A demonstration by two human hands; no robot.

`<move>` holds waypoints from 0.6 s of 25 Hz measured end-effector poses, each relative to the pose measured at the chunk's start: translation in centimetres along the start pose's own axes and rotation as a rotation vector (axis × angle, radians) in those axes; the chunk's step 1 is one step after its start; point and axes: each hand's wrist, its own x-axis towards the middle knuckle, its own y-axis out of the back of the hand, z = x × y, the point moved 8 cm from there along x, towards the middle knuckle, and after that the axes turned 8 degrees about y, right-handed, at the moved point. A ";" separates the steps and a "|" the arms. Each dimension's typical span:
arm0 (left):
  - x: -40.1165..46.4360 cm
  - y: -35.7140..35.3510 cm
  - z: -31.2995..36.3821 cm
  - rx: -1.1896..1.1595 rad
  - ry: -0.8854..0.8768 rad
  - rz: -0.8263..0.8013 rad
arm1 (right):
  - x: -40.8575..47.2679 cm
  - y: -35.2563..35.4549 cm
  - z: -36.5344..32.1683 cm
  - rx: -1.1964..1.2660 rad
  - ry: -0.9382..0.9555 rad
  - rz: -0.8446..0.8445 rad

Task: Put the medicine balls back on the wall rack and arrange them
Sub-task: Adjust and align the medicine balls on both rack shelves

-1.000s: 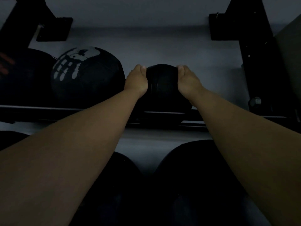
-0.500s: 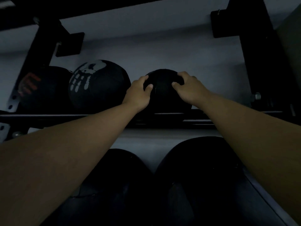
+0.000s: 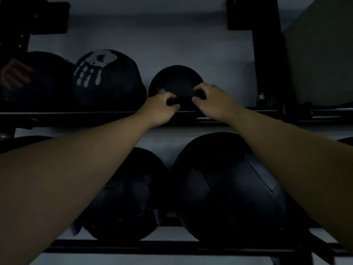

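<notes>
Both hands work the lower front of a small black medicine ball (image 3: 175, 81) on the upper shelf of a wall rack. The left hand (image 3: 159, 109) and the right hand (image 3: 214, 102) have their fingers curled in toward each other on the ball's face, not wrapped around its sides; whether they pinch a strap or seam there, or only press the surface, cannot be told in this dim light.

The ball sits on the upper rail (image 3: 76, 114), close beside a larger ball printed with a white handprint (image 3: 107, 79) but with a narrow gap between them. Further left is another dark ball with a reddish handprint (image 3: 28, 79). On the lower shelf, beneath the forearms, two big black medicine balls (image 3: 129, 194) (image 3: 229, 180) rest touching each other. A black upright bracket (image 3: 267, 54) of the rack stands to the right, well apart from the small ball.

The placing looks done and the arranging is in hand: the small ball is racked and being turned or nudged into position. The next move likely calls for a light, even push from both hands to settle it against its neighbour without rolling it off the rail.
</notes>
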 end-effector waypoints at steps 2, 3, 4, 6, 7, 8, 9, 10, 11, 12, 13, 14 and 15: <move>-2.1 -1.2 -1.3 -0.012 0.028 -0.065 | -2.9 0.0 0.5 -0.051 -0.076 -0.047; -3.0 -1.9 -2.0 -0.023 0.046 -0.083 | -4.4 -0.1 1.0 -0.071 -0.114 -0.070; -4.0 -2.6 -2.8 -0.049 0.069 -0.097 | -6.0 -0.1 1.7 -0.098 -0.149 -0.093; -6.2 -4.8 -3.9 -0.123 0.125 -0.134 | -8.8 0.1 3.8 -0.177 -0.218 -0.135; -7.4 -6.2 -4.2 -0.161 0.153 -0.159 | -10.1 0.3 5.1 -0.218 -0.253 -0.162; -8.7 -8.0 -4.5 -0.202 0.185 -0.194 | -11.3 0.4 6.7 -0.248 -0.290 -0.190; -9.9 -9.9 -4.7 -0.248 0.222 -0.237 | -12.5 0.5 8.2 -0.263 -0.329 -0.216; -11.0 -11.8 -5.0 -0.288 0.260 -0.281 | -13.6 0.5 9.7 -0.261 -0.365 -0.237; -12.0 -13.5 -5.4 -0.312 0.299 -0.310 | -14.7 0.3 11.0 -0.230 -0.396 -0.243; -13.0 -14.9 -5.7 -0.327 0.325 -0.311 | -15.9 0.1 12.2 -0.166 -0.415 -0.228; -13.8 -16.0 -6.0 -0.355 0.340 -0.279 | -17.0 -0.2 13.0 -0.084 -0.409 -0.193; -14.1 -16.8 -6.5 -0.415 0.361 -0.222 | -17.8 -0.4 13.5 -0.002 -0.376 -0.145; -14.3 -17.5 -6.9 -0.483 0.387 -0.159 | -18.5 -0.5 13.9 0.061 -0.336 -0.096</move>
